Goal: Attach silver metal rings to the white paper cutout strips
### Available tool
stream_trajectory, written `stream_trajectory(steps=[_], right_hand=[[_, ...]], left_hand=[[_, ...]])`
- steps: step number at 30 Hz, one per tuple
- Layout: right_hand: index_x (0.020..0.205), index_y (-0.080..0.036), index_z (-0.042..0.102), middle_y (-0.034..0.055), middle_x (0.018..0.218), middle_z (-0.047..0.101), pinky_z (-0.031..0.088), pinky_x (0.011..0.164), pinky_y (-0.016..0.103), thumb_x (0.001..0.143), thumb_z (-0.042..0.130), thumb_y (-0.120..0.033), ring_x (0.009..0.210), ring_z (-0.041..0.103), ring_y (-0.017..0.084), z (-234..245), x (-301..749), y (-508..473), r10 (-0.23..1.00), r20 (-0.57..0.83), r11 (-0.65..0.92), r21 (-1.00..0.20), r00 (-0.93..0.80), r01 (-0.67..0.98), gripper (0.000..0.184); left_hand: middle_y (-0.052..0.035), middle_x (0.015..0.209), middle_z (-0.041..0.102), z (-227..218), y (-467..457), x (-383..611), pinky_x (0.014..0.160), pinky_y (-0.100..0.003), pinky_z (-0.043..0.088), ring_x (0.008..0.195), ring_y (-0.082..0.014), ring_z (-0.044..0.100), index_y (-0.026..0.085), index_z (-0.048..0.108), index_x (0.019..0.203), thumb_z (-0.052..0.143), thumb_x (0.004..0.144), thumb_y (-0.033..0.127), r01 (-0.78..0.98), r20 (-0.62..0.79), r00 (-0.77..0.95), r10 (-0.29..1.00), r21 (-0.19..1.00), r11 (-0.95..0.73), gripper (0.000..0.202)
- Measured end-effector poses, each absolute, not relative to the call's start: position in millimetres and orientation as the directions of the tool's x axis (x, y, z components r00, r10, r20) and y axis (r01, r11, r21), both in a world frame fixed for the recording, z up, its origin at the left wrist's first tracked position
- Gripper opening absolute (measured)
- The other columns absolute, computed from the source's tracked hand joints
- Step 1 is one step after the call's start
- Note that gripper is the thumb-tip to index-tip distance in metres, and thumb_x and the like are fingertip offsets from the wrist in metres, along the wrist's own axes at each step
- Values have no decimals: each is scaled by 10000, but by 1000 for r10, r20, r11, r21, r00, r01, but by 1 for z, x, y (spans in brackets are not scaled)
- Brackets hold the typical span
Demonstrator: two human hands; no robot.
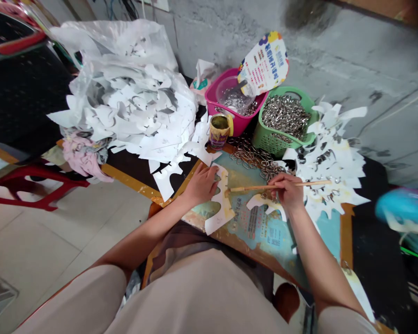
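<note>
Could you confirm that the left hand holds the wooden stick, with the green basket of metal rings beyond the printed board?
Not quite: the head view shows the right hand, not the left, holding the wooden stick. The green basket of metal rings is indeed beyond the printed board.

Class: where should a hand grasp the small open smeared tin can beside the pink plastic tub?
Grip the round upright body of the smeared tin can from the near side: the top is open, and the pink plastic tub stands behind.
</note>
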State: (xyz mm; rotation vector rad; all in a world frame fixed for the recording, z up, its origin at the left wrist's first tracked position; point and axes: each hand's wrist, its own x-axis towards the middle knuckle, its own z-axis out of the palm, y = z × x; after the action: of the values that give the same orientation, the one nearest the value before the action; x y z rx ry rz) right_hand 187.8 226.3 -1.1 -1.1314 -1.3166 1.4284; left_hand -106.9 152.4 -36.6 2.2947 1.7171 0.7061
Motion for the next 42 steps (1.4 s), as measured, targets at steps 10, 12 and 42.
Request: stream_trajectory(steps=[10,12,42], right_hand=[[610,-217,684,5,529,630,419,311,252,635,542,-234,355,518,134,-4,189,224,991,88,86,-996,-101,-20,145],[569,-208,675,13,494,609,348,273,237,609,542,-240,334,489,131,-5,192,224,986,50,45,-998,-159,-32,143],[757,-231,719,-16,626,669,510,528,286,784,606,-225,543,626,158,5,169,226,958,201,239,-954,-207,180,116]], left_hand=[[-150,1239,637,-37,153,-107,1173,-555,287,1227,-291,574,142,393,1307,493,886,220,867,250,220,943,393,-306,440],[-153,1242,639,-37,153,-107,1175,-556,285,1231,-292,569,140,391,1308,494,887,218,866,250,221,943,393,-307,440],[-154,1222,654,-35,152,-107,1188,-550,265,1228,-295,574,148,406,1302,508,886,210,860,240,210,948,416,-296,432]])
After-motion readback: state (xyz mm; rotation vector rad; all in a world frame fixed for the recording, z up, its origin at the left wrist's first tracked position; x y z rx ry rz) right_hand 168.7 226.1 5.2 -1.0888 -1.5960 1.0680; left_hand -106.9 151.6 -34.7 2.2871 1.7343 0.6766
